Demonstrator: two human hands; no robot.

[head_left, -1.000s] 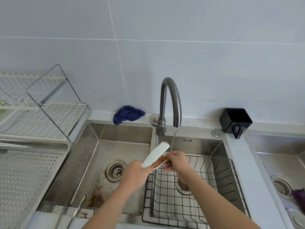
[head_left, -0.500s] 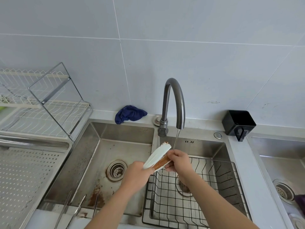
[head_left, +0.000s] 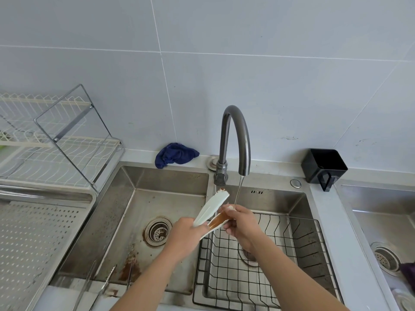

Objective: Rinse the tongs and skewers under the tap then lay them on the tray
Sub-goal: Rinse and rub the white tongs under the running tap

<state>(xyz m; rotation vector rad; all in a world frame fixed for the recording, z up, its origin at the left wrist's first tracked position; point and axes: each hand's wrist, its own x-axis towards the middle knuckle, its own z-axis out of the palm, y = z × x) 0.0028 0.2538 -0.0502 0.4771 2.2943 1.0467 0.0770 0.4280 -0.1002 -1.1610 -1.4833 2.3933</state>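
Rinsing tongs [head_left: 211, 209] | left hand [head_left: 186, 234] grips handle end | right hand [head_left: 238, 223] pinches lower arm, tap [head_left: 235, 135] stream landing on it | pose unchanged over 1 s | rinse not done

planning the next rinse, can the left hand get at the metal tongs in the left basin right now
Probably not yet: the left hand grips the white tongs. Nothing covers the metal tongs, so once freed it could likely reach them.

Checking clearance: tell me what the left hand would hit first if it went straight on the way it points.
Probably the right hand, pinching the tongs just ahead of the left hand; beyond it, the tap, though depth is unclear.
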